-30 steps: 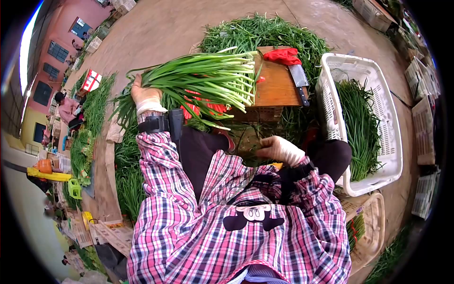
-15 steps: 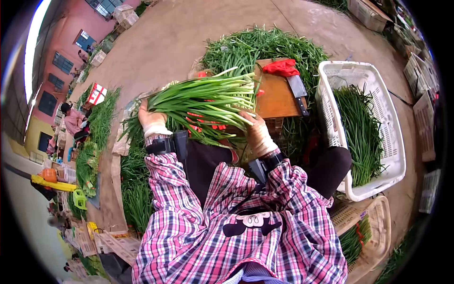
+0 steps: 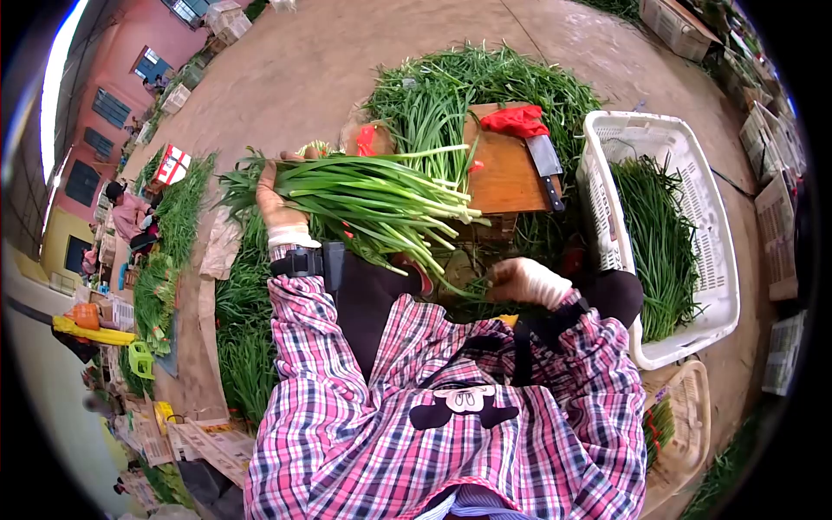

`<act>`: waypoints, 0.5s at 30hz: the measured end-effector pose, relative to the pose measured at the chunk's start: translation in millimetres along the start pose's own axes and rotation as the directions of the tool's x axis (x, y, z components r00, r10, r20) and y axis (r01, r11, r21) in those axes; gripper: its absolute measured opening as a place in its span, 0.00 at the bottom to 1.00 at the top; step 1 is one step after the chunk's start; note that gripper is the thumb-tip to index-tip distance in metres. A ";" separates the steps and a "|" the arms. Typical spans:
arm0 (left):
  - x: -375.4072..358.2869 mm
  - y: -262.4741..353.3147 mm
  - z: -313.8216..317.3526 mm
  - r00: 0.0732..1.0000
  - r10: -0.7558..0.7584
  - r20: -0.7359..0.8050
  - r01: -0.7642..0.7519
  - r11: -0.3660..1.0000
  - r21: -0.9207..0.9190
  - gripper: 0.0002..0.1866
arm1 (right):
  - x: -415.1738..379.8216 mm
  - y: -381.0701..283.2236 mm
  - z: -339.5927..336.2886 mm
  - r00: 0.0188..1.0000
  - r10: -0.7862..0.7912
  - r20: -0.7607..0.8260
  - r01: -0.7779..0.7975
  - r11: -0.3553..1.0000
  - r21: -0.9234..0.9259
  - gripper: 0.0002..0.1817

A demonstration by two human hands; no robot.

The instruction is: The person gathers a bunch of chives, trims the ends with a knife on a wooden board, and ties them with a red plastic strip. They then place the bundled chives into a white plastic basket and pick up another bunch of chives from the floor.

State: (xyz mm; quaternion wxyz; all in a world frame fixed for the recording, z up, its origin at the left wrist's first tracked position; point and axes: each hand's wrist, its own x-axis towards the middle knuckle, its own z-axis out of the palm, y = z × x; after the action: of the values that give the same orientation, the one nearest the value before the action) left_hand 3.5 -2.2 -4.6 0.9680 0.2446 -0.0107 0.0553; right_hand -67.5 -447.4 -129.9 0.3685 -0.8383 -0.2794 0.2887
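Floor, wall stretching beyond left hand clutching one bunch. Right hand: can't tell grip tbh; one knife, one board lying ahead.

From the wearer's head, one wide round view looks forward and steeply down, the checked shirt close at bottom centre, the floor farther off at top.

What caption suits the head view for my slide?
Left hand holds green stalks near a wooden board bearing a cleaver; leafy greens lie in a white crate.
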 end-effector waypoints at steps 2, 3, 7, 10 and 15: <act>-2.4 2.5 0.4 0.999 0.043 0.009 -0.044 0.995 0.087 0.13 | -6.4 8.4 0.1 0.990 0.138 0.028 -0.088 0.762 -0.642 0.21; -1.8 4.2 -1.2 0.999 0.042 -0.010 -0.041 0.996 0.082 0.14 | -19.3 13.6 3.0 0.957 -0.156 -0.243 -0.041 0.759 -0.650 0.22; -13.3 -0.4 6.6 0.994 0.065 -0.088 -0.044 0.975 0.217 0.17 | -5.3 -36.7 -0.5 0.884 0.209 -0.418 0.164 0.699 0.696 0.22; -20.2 -10.9 18.2 0.976 0.098 -0.194 -0.055 0.975 0.214 0.19 | 26.3 -59.6 0.1 0.519 -0.113 -0.848 0.425 0.894 0.141 0.14; -16.6 -2.3 5.7 0.984 0.101 -0.146 -0.055 0.955 0.292 0.20 | 62.6 -77.0 -15.2 0.354 -0.219 -0.909 0.417 0.907 -0.056 0.14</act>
State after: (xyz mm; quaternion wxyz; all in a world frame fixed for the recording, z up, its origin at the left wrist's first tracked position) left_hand -12.7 -8.6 -1.5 0.9171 0.3765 0.0653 0.1140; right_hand -34.3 -367.7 -78.7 0.5844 -0.7510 -0.1678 -0.2576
